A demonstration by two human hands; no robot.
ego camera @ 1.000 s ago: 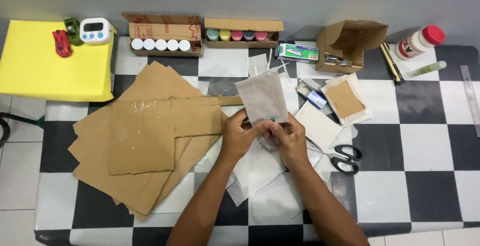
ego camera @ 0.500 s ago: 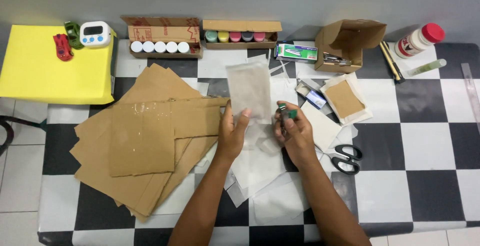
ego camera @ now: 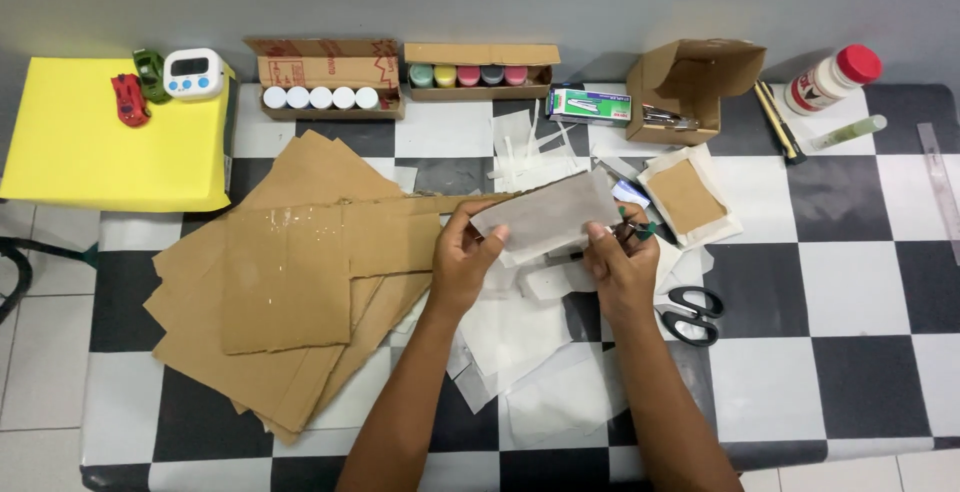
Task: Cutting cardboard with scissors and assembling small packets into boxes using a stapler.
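So both hands are on the same thing right now: a grey-white translucent sheet [ego camera: 548,216], held up just above the checkered table [ego camera: 860,282] near the middle. The left hand [ego camera: 465,262] pinches its lower left corner, thumb on top, and the right hand [ego camera: 620,262] has the lower right end, fingers curled closed around it and also around a small dark green-tipped thing I can't make out. The sheet's long axis runs left to right with the right end tipped up a bit toward the far side, so it spans the gap between the hands and sits just beyond the fingertips. Neither hand is really nearer, each has its own end. Compared to half a second back, the sheet was standing more upright, long side pointing away from the person, held by the left hand alone while the right was off to the side; now it's swung down to lie crosswise and the right hand has come in to grab it. Around it: a stack of cardboard pieces [ego camera: 290,292] to the left, loose white paper scraps [ego camera: 520,342] underneath, and black scissors [ego camera: 690,312] just right of the right hand.
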